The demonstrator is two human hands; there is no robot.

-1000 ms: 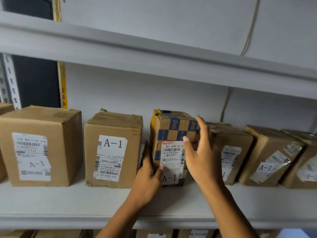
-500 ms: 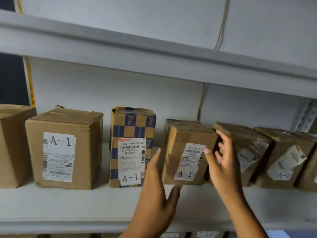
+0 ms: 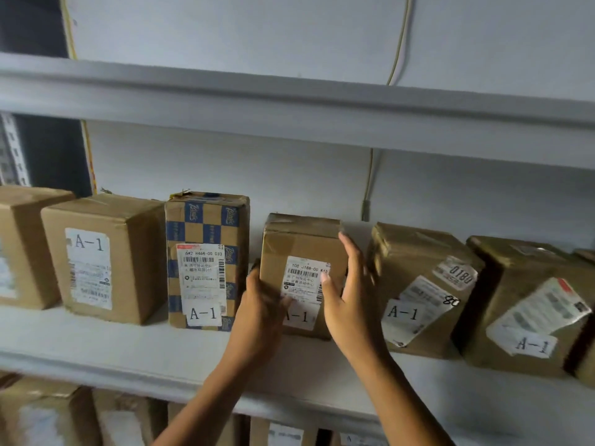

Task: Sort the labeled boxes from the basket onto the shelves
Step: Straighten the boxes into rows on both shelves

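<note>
Head view. Small box (image 3: 302, 249) upright on middle shelf (image 3: 96, 346), A-1 label facing out, between checkered box (image 3: 207, 220) on left and tilted box (image 3: 418, 262) on right, gap on both sides. Left hand (image 3: 260, 310) on box's near-left lower corner, fingers curled round left edge, thumb on front face over label. Right hand (image 3: 349, 297) at right side, fingers straight and slightly spread, fingertips up by top right corner, thumb tip on label; looks like flat contact, no wrap. Row reads A-1 wherever legible, so slot looks correct.

Step in hand, by judgement: squaring box into row. To do well: push back evenly with both palms, keep front face flush with checkered box, keep label outward and level, avoid knocking tilted box at right. Light pressure only; cardboard looks soft and dented at top.

Hard to make out: lower part of A-1 label partly covered by left hand. Left fingers behind box edge, mostly hidden. Basket out of frame, remaining count unknown. Far-left box (image 3: 22, 246) cut off, label blurred. Far-right box (image 3: 528, 284) tilted, label smeared but A-1 readable. Lower shelf boxes (image 3: 283, 432) cut off, labels unreadable. Upper shelf (image 3: 289, 107) contents out of view.
</note>
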